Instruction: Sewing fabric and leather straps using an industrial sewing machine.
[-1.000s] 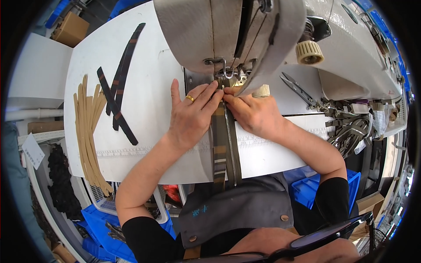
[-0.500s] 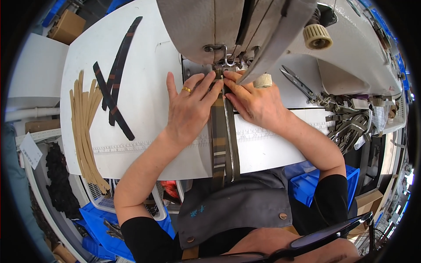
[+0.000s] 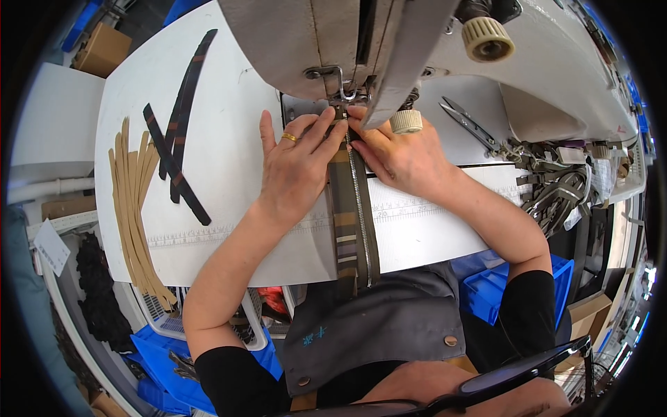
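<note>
A striped olive and brown fabric strip with a zipper point(image 3: 353, 222) runs down the white sewing table point(image 3: 229, 153) from under the needle of a grey sewing machine point(image 3: 326, 38). My left hand point(image 3: 295, 170), wearing a gold ring, lies flat on the strip's left side with its fingertips at the presser foot. My right hand point(image 3: 399, 156) presses the strip's right side, fingers pinched close to the needle. Both hands touch the strip and hold it down.
Dark curved strips point(image 3: 177, 139) and several tan strips point(image 3: 132, 201) lie at the table's left. Scissors point(image 3: 469, 125) and a heap of olive straps with metal buckles point(image 3: 556, 187) sit at the right. Blue bins point(image 3: 486, 292) stand below the table edge.
The view has shifted and both hands have kept their place at the needle. The zipper strip hangs a little further over the front edge.
</note>
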Available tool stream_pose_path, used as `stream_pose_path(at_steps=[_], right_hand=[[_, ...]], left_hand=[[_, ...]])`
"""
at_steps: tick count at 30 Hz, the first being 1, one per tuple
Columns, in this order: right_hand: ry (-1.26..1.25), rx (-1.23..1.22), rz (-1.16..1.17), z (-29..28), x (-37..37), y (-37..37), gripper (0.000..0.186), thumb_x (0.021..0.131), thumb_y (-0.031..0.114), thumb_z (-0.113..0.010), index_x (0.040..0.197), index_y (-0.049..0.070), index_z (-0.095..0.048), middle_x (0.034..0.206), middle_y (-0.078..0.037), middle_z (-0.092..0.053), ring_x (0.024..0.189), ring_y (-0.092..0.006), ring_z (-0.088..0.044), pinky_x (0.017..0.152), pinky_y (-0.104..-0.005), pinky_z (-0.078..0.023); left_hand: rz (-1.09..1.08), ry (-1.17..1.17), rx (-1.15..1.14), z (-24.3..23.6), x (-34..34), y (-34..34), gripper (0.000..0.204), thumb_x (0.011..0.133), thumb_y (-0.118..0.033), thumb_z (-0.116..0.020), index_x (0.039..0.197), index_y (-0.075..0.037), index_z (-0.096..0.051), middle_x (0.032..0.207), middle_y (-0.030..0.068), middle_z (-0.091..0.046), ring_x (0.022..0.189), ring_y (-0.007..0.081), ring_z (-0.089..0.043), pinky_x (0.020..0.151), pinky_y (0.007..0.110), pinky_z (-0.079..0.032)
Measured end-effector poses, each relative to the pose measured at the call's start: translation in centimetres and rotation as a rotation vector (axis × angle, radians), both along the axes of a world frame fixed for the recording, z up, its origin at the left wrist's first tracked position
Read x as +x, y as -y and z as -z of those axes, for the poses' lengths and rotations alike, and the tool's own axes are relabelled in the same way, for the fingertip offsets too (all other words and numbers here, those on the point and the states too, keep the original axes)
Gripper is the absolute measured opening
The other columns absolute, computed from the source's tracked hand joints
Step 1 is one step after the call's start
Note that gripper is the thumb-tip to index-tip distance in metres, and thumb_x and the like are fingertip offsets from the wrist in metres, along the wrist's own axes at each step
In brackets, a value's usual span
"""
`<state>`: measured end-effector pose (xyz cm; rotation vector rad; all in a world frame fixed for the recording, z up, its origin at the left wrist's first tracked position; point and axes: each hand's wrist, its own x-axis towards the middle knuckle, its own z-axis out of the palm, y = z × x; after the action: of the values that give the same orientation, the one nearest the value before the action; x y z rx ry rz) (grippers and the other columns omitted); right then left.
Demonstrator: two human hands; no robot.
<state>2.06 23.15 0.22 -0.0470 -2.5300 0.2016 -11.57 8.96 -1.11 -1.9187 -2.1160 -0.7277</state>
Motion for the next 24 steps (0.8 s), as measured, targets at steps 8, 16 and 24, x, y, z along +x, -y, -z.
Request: stream_pose_path(at_steps=[8, 16, 24], right_hand=[[0.038, 0.007, 0.013, -0.2, 0.2, 0.3, 0.015, 0.075, 0.018, -0.069, 0.076, 0.004, -0.063, 0.085, -0.009, -0.061, 0.086, -0.0258, -0.059, 0.078, -0.0352, -0.046], [0.014, -0.026, -0.012, 0.1, 0.0, 0.1, 0.012, 0.077, 0.015, -0.067, 0.077, 0.004, -0.063, 0.086, -0.01, -0.061, 0.088, -0.0278, -0.058, 0.081, -0.0368, -0.045], [0.066, -0.29, 0.046, 2.8, -3.9, -4.9, 0.024, 0.079, 0.024, -0.064, 0.094, 0.006, -0.066, 0.09, -0.013, -0.067, 0.089, -0.0331, -0.061, 0.085, -0.0407, -0.045]], left_hand=[[0.014, -0.001, -0.023, 0.2, -0.1, 0.1, 0.041, 0.076, -0.003, -0.062, 0.116, -0.009, -0.064, 0.123, 0.0026, -0.06, 0.109, 0.0168, -0.054, 0.109, 0.061, -0.014], [0.017, 0.008, 0.022, 0.0, -0.1, 0.0, 0.039, 0.077, -0.006, -0.062, 0.116, -0.008, -0.064, 0.123, 0.004, -0.06, 0.109, 0.0178, -0.054, 0.108, 0.061, -0.014], [-0.04, -0.072, 0.023, -0.3, 0.1, -0.2, 0.028, 0.083, -0.021, -0.067, 0.109, -0.013, -0.069, 0.117, 0.0023, -0.066, 0.102, 0.0192, -0.059, 0.105, 0.057, -0.02]])
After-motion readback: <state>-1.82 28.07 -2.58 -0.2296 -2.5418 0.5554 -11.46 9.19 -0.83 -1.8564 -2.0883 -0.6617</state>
